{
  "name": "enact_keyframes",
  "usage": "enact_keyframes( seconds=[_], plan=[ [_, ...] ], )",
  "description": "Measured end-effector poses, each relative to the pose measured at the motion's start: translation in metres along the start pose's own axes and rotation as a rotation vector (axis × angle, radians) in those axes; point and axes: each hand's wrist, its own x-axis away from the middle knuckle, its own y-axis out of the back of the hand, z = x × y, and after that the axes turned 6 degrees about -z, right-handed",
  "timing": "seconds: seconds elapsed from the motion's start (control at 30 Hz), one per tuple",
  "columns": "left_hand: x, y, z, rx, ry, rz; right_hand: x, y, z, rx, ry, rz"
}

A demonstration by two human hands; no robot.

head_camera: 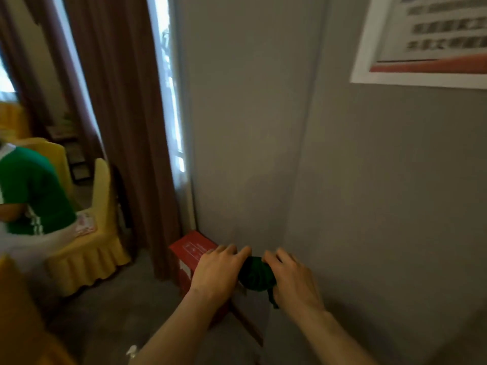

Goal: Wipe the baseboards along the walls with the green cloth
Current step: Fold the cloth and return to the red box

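Both hands grip the bunched green cloth (257, 276) in front of a grey wall (369, 193), the left hand (217, 272) closed on one end and the right hand (293, 281) closed on the other. A red box (191, 250) stands on the floor just beside the wall, at the foot of a brown curtain (123, 127); a reddish baseboard (247, 324) appears to run along the wall's foot below the hands. Judging by the grip, the cloth is being readied. It would serve best folded into a flat pad, then pressed low along the strip in one steady pass, working around the box.
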Motion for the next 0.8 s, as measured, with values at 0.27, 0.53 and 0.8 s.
enact_keyframes(
  seconds=[0.27, 0.53, 0.8],
  plan=[
    [-0.020, -0.005, 0.155, -0.045, 0.134, -0.016, -0.123, -0.074, 0.089, -0.089, 0.126, -0.035],
    [-0.054, -0.046, 0.241, -0.036, 0.190, 0.012, -0.205, -0.135, 0.112, -0.135, 0.109, 0.009],
    [-0.121, -0.147, 0.306, -0.020, 0.266, 0.123, -0.291, -0.237, 0.078, -0.172, 0.092, 0.130]
  ],
)
